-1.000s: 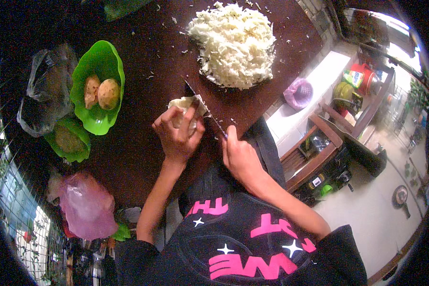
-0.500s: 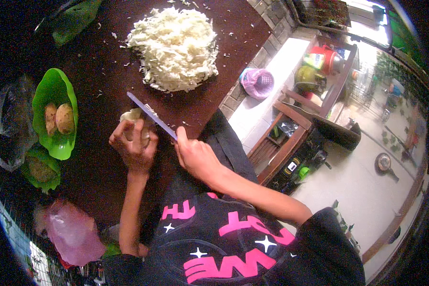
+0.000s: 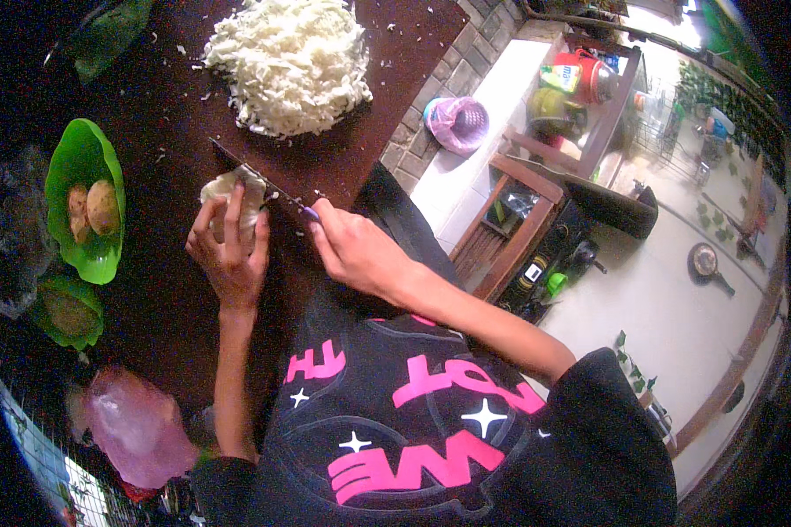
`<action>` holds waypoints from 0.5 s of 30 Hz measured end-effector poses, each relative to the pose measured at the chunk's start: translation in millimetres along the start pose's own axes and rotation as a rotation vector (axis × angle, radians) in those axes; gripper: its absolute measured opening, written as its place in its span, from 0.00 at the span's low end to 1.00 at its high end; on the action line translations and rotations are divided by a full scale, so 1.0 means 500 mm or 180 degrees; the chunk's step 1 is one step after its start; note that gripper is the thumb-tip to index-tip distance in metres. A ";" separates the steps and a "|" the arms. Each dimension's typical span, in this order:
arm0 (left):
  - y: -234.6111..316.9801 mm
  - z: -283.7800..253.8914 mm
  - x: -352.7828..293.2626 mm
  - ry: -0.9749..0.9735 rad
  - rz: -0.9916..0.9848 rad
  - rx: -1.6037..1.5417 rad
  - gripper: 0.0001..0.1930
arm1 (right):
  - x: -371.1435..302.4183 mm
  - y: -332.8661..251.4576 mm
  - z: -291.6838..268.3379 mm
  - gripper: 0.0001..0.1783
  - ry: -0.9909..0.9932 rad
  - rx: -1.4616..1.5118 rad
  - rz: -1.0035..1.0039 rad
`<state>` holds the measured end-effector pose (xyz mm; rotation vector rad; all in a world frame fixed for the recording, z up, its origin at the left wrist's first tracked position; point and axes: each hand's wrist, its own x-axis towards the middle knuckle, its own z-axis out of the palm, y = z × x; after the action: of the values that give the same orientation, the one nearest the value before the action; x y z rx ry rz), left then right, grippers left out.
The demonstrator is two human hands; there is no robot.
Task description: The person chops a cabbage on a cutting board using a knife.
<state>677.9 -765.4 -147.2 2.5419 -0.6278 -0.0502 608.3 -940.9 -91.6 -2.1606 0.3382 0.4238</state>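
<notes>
My left hand (image 3: 228,259) is curled over a pale piece of cabbage (image 3: 221,189) and holds it down on the dark brown table, fingers spread along its top. My right hand (image 3: 360,250) grips a knife (image 3: 268,183) by its handle. The dark blade slants up and left, lying against the right side of the cabbage piece; I cannot tell how deep it is. Just beyond the blade stands a big heap of shredded cabbage (image 3: 290,70), with small shreds scattered around it.
On the left are a green bowl (image 3: 88,255) with two brown-skinned roots or potatoes, a smaller green bowl (image 3: 68,314) and a clear plastic bag (image 3: 18,228). A pink bag (image 3: 141,430) lies nearer me. Right of the table stand a purple basket (image 3: 460,126) and a wooden shelf (image 3: 510,233).
The blade has turned, from a pale, lit face to a dark one. My left hand's fingers are stretched farther over the cabbage. The whole view has shifted a little.
</notes>
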 end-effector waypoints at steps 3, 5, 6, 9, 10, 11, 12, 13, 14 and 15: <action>-0.010 0.019 -0.028 0.0101 0.0028 0.0012 0.25 | -0.013 0.012 -0.016 0.10 -0.0552 -0.0107 0.0396; -0.015 0.014 -0.027 0.0044 0.0117 0.0035 0.24 | -0.018 0.006 -0.022 0.10 -0.0624 -0.0442 0.0604; -0.013 0.010 -0.025 -0.0075 0.0134 0.0067 0.24 | -0.023 -0.005 -0.024 0.10 -0.0557 -0.0700 0.0666; -0.008 0.010 -0.033 -0.0009 0.0150 -0.0091 0.22 | -0.030 -0.006 -0.018 0.12 -0.0666 -0.1165 0.0739; -0.012 0.007 -0.035 -0.0018 0.0156 -0.0058 0.22 | -0.028 -0.003 -0.008 0.12 -0.0669 -0.1134 0.0724; -0.016 0.005 -0.036 -0.0015 0.0194 0.0024 0.21 | -0.027 0.003 0.005 0.11 -0.0637 -0.1329 0.0659; -0.016 0.007 -0.035 0.0001 0.0221 0.0077 0.21 | -0.026 0.011 0.009 0.10 -0.0604 -0.1555 0.0601; -0.015 0.003 -0.038 -0.0075 0.0178 0.0082 0.20 | -0.037 0.011 0.013 0.10 -0.0578 -0.1578 0.0488; -0.014 0.008 -0.035 -0.0074 0.0184 0.0078 0.20 | -0.036 0.014 0.013 0.10 -0.0572 -0.1579 0.0493; -0.015 0.008 -0.035 -0.0049 0.0206 0.0099 0.20 | -0.036 0.012 0.016 0.10 -0.0531 -0.1601 0.0493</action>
<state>664.8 -753.7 -155.8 2.5514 -0.7218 -0.0376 588.4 -936.5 -93.0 -2.5698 0.3311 0.8455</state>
